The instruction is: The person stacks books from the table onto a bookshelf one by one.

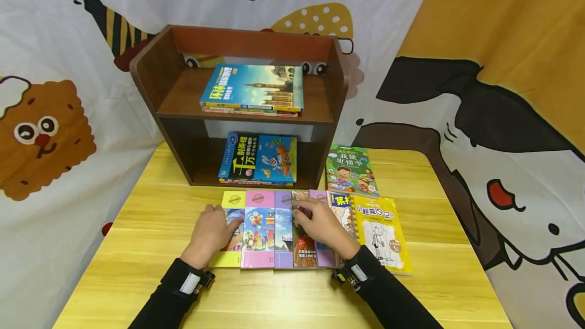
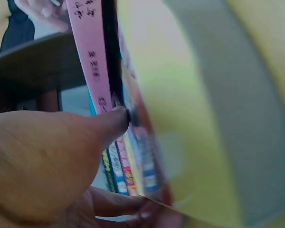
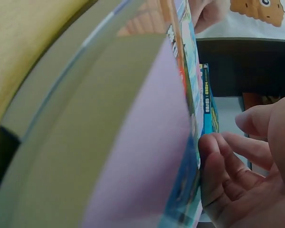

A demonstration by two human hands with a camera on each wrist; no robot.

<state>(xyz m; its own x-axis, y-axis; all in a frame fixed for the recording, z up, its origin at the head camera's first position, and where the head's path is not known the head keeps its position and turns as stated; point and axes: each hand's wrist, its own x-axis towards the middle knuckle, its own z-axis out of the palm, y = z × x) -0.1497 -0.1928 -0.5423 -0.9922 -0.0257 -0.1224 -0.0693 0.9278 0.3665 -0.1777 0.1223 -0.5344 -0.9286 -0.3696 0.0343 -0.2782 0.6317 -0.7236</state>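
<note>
Several books lie overlapped in a row on the wooden table. My left hand [image 1: 211, 232] is over the left end, at a yellow-bordered book [image 1: 232, 259]. Its thumb [image 2: 115, 124] reaches across that cover toward the pink book [image 1: 258, 260], and its fingers bend near the book's left side. Beside the pink one is a lavender book [image 1: 283, 258]. My right hand [image 1: 322, 222] rests its loosely bent fingertips on a brown picture-covered book [image 1: 303, 258]. Under its palm lies a purple-edged book [image 1: 325, 258], partly hidden. A comic-style book [image 1: 342, 212] shows beyond the wrist.
A yellow diary-style book [image 1: 393, 248] ends the row at the right, below a green book [image 1: 352, 169]. Behind stands a two-tier brown shelf [image 1: 183, 141]. Blue-covered books [image 1: 256, 88] are stacked on its upper tier, more books [image 1: 276, 159] on the lower.
</note>
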